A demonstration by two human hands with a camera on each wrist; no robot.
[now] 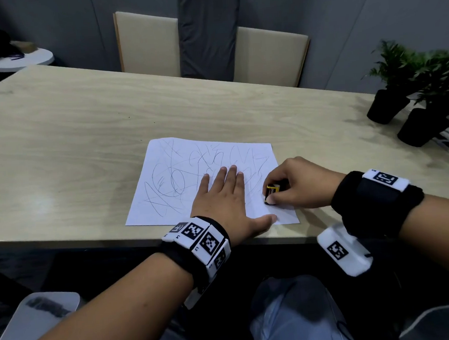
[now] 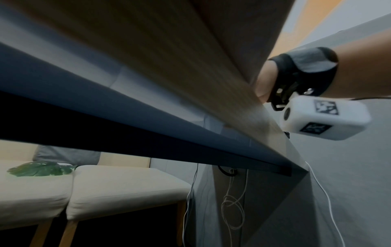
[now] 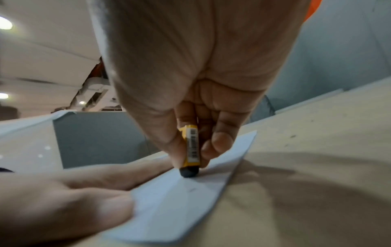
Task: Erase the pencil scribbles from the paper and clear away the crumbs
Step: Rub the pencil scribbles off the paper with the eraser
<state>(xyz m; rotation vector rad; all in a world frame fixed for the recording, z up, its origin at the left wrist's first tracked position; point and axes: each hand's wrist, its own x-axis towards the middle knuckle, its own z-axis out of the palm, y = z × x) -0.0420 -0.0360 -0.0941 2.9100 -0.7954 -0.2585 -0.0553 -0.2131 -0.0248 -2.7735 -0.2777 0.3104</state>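
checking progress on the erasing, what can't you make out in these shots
- Scribbles under the left hand: the head view has them covered by the palm on the paper.
- Eraser crumbs: none can be made out in any view; too small or blurred.
- Paper surface in the left wrist view: blocked by the table edge.
- Scribbles in the right wrist view: too blurred under the right hand.

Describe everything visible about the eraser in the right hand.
The small block eraser with a yellow paper sleeve carries a white barcode label along one side, and its dark rubber tip sticks out at the bottom. It stands nearly upright, tip pressed on the white scribbled sheet of paper near the sheet's right edge. The right hand pinches the sleeve between thumb and fingers. The left hand lies flat on the paper beside it, not touching the eraser. No crumbs are discernible.
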